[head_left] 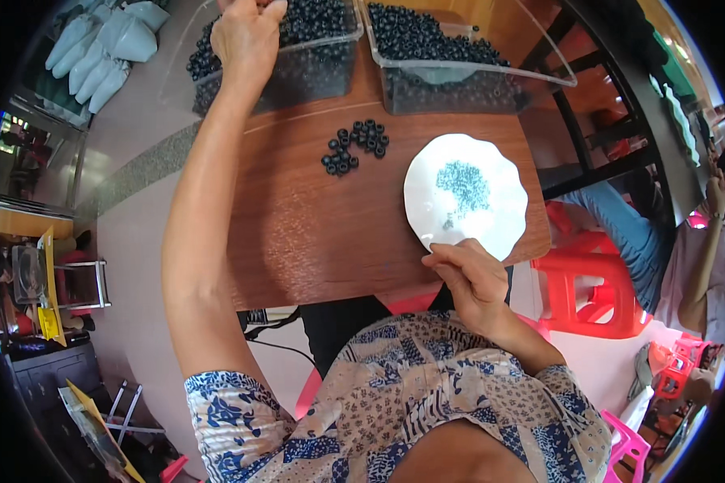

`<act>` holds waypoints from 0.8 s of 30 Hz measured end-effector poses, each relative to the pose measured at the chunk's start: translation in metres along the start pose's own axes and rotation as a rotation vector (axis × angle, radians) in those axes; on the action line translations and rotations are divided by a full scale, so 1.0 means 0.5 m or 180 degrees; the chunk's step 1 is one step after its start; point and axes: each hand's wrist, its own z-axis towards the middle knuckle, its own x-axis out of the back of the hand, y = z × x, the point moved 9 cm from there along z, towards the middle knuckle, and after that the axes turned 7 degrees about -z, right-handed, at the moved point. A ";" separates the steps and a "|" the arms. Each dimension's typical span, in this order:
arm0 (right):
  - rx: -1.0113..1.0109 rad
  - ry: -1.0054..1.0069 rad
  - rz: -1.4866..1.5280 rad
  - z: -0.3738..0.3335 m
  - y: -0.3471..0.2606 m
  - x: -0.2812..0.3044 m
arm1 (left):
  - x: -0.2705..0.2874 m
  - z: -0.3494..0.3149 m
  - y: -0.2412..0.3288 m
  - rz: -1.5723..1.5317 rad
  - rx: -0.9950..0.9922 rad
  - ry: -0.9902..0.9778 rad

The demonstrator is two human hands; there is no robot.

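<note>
My left hand (248, 40) is raised over the left clear plastic bin (314, 74), which is heaped with small black ring-shaped parts (314, 20). Its fingers are drawn together, partly cut off by the top edge, and what they hold cannot be made out. At the near rim of a white scalloped plate (503, 173), my right hand (475, 282) has thumb and fingers pinched together. Anything in that pinch is too small to name. Many tiny dark grey-green pieces (461, 189) lie on the plate. Several loose black ring-shaped parts (369, 135) sit on the wooden table (338, 233).
A second clear bin (459, 88) of black parts stands at the back right. Red plastic stools (592, 282) and a seated person's jeans leg (620, 225) are right of the table. White sacks (109, 48) lie on the floor at the far left.
</note>
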 end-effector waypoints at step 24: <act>0.0316 -0.0260 -0.0181 0.002 0.002 -0.045 | -0.094 -0.359 -0.058 0.0082 -0.0022 -0.2034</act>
